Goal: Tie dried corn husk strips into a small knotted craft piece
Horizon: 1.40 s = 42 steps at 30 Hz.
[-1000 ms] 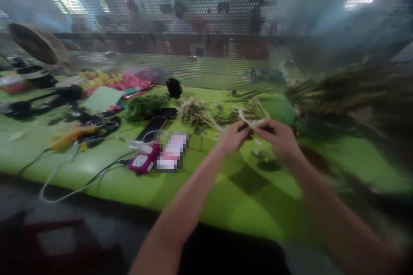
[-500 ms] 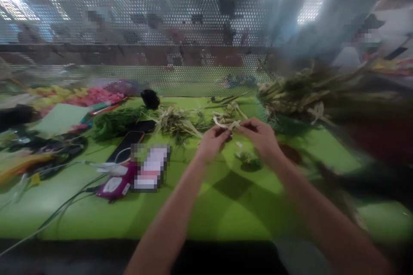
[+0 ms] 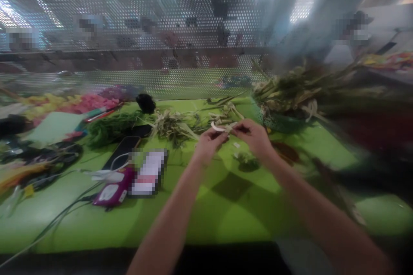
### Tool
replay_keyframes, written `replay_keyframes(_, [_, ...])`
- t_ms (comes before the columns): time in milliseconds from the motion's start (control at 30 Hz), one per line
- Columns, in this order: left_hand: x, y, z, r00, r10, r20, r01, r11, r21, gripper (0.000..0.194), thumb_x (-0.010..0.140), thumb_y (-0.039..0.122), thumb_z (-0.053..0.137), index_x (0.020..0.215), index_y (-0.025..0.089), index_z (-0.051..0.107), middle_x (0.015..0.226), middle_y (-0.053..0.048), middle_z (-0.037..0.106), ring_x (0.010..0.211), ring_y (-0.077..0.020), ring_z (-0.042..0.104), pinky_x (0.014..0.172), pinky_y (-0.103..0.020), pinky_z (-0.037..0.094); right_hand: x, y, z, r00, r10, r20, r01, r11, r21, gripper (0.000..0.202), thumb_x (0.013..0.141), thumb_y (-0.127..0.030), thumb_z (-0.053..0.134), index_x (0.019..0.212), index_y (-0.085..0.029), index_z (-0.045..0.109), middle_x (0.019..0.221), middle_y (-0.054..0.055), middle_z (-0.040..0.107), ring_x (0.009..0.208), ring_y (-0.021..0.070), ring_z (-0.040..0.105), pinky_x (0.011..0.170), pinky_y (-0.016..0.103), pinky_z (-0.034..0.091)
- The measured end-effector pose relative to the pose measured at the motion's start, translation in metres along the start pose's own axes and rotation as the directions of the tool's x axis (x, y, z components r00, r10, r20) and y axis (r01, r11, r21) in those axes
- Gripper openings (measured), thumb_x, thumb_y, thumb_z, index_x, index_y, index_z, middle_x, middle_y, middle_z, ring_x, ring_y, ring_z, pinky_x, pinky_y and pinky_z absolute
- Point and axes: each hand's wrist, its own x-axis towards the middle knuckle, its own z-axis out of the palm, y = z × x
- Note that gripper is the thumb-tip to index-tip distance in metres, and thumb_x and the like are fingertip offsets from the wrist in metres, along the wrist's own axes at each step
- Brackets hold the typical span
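Between my two hands runs a pale, narrow strip [image 3: 219, 128], its white end curling up past the left fingertips. My left hand [image 3: 209, 144] is closed, pinching the strip between thumb and fingers. Closed on the other end of it is my right hand [image 3: 253, 136], a short way to the right. A small green leafy bunch [image 3: 247, 160] lies on the table just below the right hand, with a tiny white scrap [image 3: 236, 145] beside it. Behind the hands lie dried-looking pale green stalks [image 3: 172, 125]. What the strip is made of is too blurred to tell.
On the green table [image 3: 135, 232] lie a lit phone [image 3: 149, 172], a dark phone [image 3: 122, 152] and a purple device [image 3: 114, 189] with cables. Green netting-like material [image 3: 109, 128] sits at left. A green basket [image 3: 277, 121] with long stalks stands at right. A perforated screen [image 3: 180, 13] rises behind.
The whole view has shifted slightly left and down. Both hands stay pinched on the strip, and its white end now stands out more clearly above the left fingertips.
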Motion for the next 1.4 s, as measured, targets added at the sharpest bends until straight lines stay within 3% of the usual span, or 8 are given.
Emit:
replay_keyframes(367, [0.001,-0.003,0.0,1.0,0.028,0.002,-0.029,0.998,0.05,0.038,0.059,0.038,0.084,0.086,0.015,0.071,0.075,-0.002,0.068,0.064,-0.0094,0.056,0.06,-0.022,0.043,0.0,-0.002,-0.006,0.986,-0.141,0.086,0.15,0.982,-0.117,0.01,0.083,-0.029,0.068,0.079,-0.021,0.067,0.08,0.002,0.062,0.077,0.017,0.057,0.07,0.028,0.042])
replay_keyframes(600, [0.003,-0.01,-0.005,1.0,0.009,0.002,-0.009,0.993,0.12,0.037,0.064,0.04,0.081,0.087,0.014,0.072,0.068,-0.003,0.065,0.057,-0.0085,0.051,0.046,-0.019,0.031,0.0,-0.006,-0.008,0.981,-0.158,0.112,0.179,0.958,-0.223,0.018,0.086,-0.029,0.064,0.072,-0.019,0.062,0.075,0.001,0.058,0.072,0.0158,0.054,0.065,0.026,0.038])
replay_keyframes(900, [0.002,-0.013,0.003,0.998,0.067,0.007,-0.067,0.995,0.069,0.029,0.064,0.033,0.08,0.083,0.013,0.071,0.074,-0.002,0.067,0.064,-0.0092,0.054,0.065,-0.023,0.043,-0.001,-0.015,-0.011,0.964,-0.189,0.186,0.245,0.901,-0.358,0.015,0.085,-0.021,0.064,0.071,-0.018,0.061,0.075,0.002,0.059,0.073,0.0167,0.054,0.065,0.026,0.035])
replay_keyframes(1200, [0.004,-0.023,0.004,0.997,0.071,0.015,-0.072,0.995,0.065,0.025,0.068,0.033,0.076,0.083,0.015,0.067,0.073,0.0,0.062,0.066,-0.009,0.05,0.065,-0.022,0.04,-0.002,-0.017,-0.01,0.948,-0.219,0.23,0.304,0.833,-0.462,0.019,0.084,-0.018,0.063,0.066,-0.018,0.058,0.073,0.004,0.058,0.072,0.0177,0.051,0.063,0.029,0.032])
replay_keyframes(1400, [0.004,-0.025,0.005,0.992,0.107,-0.068,-0.105,0.994,0.023,0.019,0.07,0.029,0.074,0.08,0.015,0.066,0.075,0.001,0.062,0.067,-0.0078,0.05,0.063,-0.02,0.039,-0.005,-0.015,-0.004,0.965,-0.21,0.158,0.261,0.834,-0.486,0.018,0.084,-0.023,0.066,0.067,-0.018,0.062,0.074,0.005,0.062,0.071,0.0173,0.054,0.062,0.028,0.034])
